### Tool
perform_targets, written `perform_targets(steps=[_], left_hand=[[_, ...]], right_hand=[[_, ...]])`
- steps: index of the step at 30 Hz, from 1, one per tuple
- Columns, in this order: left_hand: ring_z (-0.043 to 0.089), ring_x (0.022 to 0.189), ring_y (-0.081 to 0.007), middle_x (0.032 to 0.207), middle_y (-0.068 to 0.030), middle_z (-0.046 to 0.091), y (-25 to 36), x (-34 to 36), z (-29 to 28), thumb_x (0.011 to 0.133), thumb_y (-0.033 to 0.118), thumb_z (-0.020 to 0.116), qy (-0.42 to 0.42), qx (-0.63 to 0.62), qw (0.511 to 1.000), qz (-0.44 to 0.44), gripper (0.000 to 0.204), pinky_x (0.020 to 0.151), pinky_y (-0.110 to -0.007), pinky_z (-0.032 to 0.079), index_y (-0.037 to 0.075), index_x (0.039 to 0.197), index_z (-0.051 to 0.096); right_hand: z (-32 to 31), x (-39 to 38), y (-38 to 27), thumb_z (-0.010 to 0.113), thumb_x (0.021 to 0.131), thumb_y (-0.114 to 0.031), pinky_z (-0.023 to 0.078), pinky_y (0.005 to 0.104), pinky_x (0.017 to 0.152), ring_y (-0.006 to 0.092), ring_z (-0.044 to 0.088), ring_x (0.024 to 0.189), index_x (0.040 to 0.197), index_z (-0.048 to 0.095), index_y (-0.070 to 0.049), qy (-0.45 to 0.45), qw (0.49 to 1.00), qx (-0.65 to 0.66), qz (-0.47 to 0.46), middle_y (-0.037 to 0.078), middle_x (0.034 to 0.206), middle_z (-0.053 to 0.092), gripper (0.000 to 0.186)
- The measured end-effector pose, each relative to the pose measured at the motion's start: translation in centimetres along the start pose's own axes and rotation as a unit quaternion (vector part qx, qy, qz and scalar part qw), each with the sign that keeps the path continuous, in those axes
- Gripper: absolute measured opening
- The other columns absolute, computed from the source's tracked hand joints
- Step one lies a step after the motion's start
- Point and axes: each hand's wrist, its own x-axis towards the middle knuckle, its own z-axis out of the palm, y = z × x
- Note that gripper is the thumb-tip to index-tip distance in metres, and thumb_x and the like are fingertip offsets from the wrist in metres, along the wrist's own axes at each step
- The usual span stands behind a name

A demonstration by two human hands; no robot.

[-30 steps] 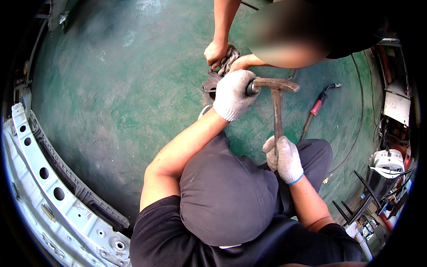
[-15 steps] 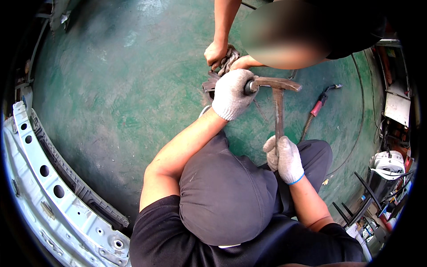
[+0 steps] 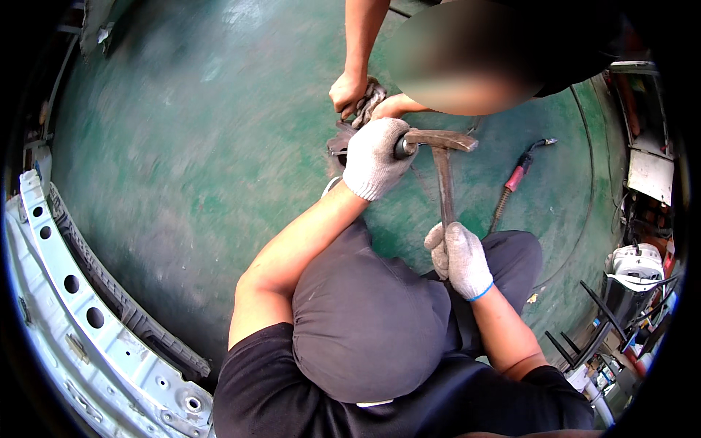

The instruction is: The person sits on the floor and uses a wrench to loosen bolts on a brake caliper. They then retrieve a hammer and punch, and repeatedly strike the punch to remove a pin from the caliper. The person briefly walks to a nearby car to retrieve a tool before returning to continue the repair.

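My left hand [image 3: 376, 158], in a white knit glove, is closed around a round tool with a metal end [image 3: 403, 147]; the rest of it is hidden in my fist. My right hand [image 3: 465, 260], gloved with a blue cuff edge, grips the handle of a hammer [image 3: 443, 182]. The hammer's worn brown head [image 3: 445, 139] lies right beside the metal end; whether they touch I cannot tell. Just beyond my left fist, a dark metal part [image 3: 339, 139] is on the floor, partly covered. A co-worker's bare hand [image 3: 348, 93] holds a dirty grey glove or rag [image 3: 369, 102] against it.
The co-worker bends in from the far right. A red-handled welding torch [image 3: 517, 175] with its hose lies on the green floor [image 3: 197, 146]. At the left stands a long pale metal panel with holes [image 3: 95, 317]. Black metal legs [image 3: 584, 350] and clutter line the right side.
The hammer and my right hand have shifted a little to the left. My left fist and the co-worker's hands also sit slightly further left. Both my grips stay the same.
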Motion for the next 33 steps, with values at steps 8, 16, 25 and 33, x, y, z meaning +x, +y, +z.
perform_targets(steps=[8,16,25,33], left_hand=[[0.071,0.079,-0.0383,0.083,-0.0161,0.071,0.6,0.6,0.0,0.09,0.023,0.079,0.02,0.003,0.999,-0.032,0.015,0.072,-0.046,0.057,0.009,0.092,0.074],[0.072,0.078,-0.0366,0.085,-0.0158,0.072,0.0,1.1,0.4,0.084,0.015,0.084,0.04,-0.022,0.999,-0.011,0.017,0.072,-0.044,0.058,0.009,0.093,0.071],[0.074,0.085,-0.0343,0.09,-0.0119,0.074,0.7,0.7,0.4,0.083,0.018,0.079,-0.012,-0.023,0.999,-0.026,0.015,0.077,-0.045,0.059,0.012,0.097,0.075],[0.072,0.078,-0.0367,0.083,-0.0159,0.072,0.9,1.0,0.0,0.088,0.017,0.083,-0.004,-0.022,1.0,-0.001,0.015,0.072,-0.044,0.058,0.007,0.091,0.073]], right_hand=[[-10.0,-7.9,-11.2,0.037,0.114,-0.045,0.049,0.0297,0.053,0.0124,0.051,0.062,0.115,0.058,-0.005,0.048,0.91,0.224,-0.345,0.005,0.084,0.059,0.045],[-0.2,-0.1,1.9,0.044,0.11,-0.065,0.035,0.0314,0.044,0.0126,0.045,0.047,0.092,0.066,-0.006,0.153,0.985,0.08,-0.021,0.001,0.061,0.053,0.065],[-1.9,-0.9,-1.8,0.044,0.109,-0.068,0.032,0.0298,0.042,0.0117,0.04,0.045,0.1,0.063,0.0,0.083,0.988,0.114,-0.067,0.001,0.059,0.046,0.072],[0.0,-0.7,-0.2,0.049,0.108,-0.068,0.035,0.0293,0.044,0.0111,0.041,0.047,0.103,0.063,0.001,0.028,0.995,0.091,-0.03,0.0,0.06,0.046,0.071]])
